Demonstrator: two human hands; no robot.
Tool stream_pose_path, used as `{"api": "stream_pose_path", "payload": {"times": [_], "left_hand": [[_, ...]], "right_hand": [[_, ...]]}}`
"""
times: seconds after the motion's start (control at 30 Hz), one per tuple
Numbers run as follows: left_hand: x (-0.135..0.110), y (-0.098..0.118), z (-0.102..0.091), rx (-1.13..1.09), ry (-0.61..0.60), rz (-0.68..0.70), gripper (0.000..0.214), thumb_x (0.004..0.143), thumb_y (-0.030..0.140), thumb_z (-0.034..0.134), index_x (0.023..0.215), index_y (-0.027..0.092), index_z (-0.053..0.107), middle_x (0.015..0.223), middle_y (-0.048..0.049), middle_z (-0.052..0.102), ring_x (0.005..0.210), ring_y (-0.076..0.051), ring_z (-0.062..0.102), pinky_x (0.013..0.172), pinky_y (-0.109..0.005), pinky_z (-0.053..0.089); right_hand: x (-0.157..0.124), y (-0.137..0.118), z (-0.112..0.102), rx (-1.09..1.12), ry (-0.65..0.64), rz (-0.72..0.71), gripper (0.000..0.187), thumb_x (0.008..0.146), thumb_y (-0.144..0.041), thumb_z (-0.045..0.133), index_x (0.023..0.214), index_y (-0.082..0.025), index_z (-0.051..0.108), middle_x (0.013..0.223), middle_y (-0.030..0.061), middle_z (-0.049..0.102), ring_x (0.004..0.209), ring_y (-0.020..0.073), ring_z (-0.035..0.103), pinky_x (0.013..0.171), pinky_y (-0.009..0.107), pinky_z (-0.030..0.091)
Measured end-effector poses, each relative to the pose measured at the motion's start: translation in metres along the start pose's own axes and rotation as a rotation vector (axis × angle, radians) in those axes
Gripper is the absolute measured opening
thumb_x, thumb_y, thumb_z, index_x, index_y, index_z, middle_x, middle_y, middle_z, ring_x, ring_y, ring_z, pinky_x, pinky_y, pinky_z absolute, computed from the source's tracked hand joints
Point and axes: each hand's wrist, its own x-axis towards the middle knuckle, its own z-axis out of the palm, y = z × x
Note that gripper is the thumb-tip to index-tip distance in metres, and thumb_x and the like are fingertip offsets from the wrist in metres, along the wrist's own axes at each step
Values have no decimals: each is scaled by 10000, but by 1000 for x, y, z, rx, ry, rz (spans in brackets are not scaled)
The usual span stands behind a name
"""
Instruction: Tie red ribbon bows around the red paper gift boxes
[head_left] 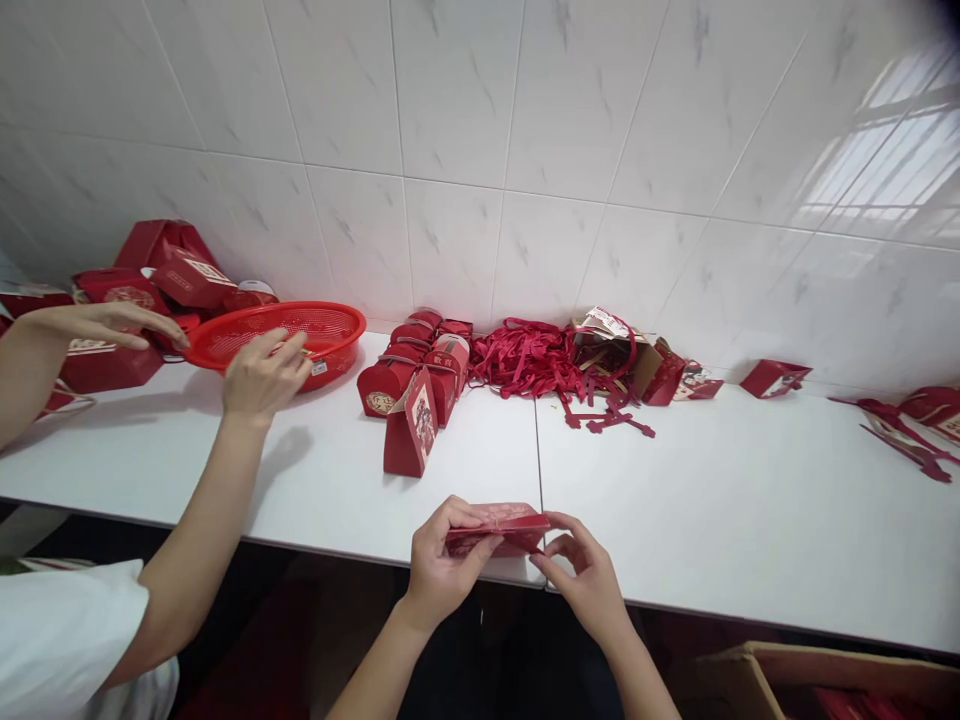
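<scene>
My left hand and my right hand both pinch a flat, folded red paper box over the front edge of the white table. The left fingers wrap its left end; the right thumb and fingers grip its right corner. Behind it stands an upright red gift box, with a cluster of assembled red boxes beyond.
A co-worker at the left reaches both hands to a red plastic basket beside stacked red boxes. A heap of red ribbons, torn packaging and loose red pieces lie along the tiled wall. A cardboard carton sits below right.
</scene>
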Motion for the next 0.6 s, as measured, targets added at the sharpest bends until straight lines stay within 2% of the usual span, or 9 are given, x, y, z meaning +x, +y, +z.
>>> {"api": "stream_pose_path", "payload": {"times": [0.1, 0.2, 0.37, 0.47, 0.57, 0.6], "left_hand": [[4, -2, 1, 22, 3, -38, 136, 756, 163, 659, 798, 190, 532, 745, -12, 614, 706, -149, 628, 631, -267, 521], [6, -3, 2, 46, 6, -59, 133, 753, 174, 661, 796, 182, 535, 743, -16, 607, 697, -148, 621, 621, -263, 517], [6, 2, 3, 6, -9, 26, 165, 734, 138, 652, 806, 194, 514, 750, -10, 606, 701, -149, 628, 625, -271, 525], [3, 4, 2, 11, -29, 97, 206, 705, 99, 657, 812, 200, 513, 759, -14, 614, 717, -159, 630, 634, -286, 526], [-3, 3, 1, 15, -32, 139, 216, 694, 84, 659, 806, 197, 513, 765, -22, 620, 716, -164, 628, 651, -311, 528], [-4, 2, 1, 11, -34, 144, 214, 697, 81, 655, 806, 196, 511, 767, -24, 619, 716, -165, 627, 655, -319, 529]], "right_hand": [[-2, -4, -3, -128, -35, -47, 179, 811, -346, 618, 905, -196, 639, 788, 42, 623, 693, 169, 566, 695, 329, 499], [-3, -13, -12, -160, -13, -107, 160, 840, -327, 586, 754, -196, 618, 762, 46, 607, 752, 185, 570, 714, 328, 483], [-5, -37, -25, 38, 122, -202, 91, 867, -276, 565, 813, -208, 593, 938, 86, 634, 957, 226, 604, 818, 372, 503], [-5, -59, -18, 119, 208, -314, 40, 849, -207, 600, 861, -230, 568, 859, 55, 661, 860, 207, 647, 757, 372, 538], [-2, -80, -2, 176, 274, -495, 278, 802, -122, 645, 976, -281, 498, 787, 0, 660, 737, 182, 654, 674, 360, 549], [0, -85, 3, 165, 274, -554, 301, 795, -103, 645, 983, -286, 498, 785, -4, 657, 725, 179, 650, 659, 354, 545]]}}
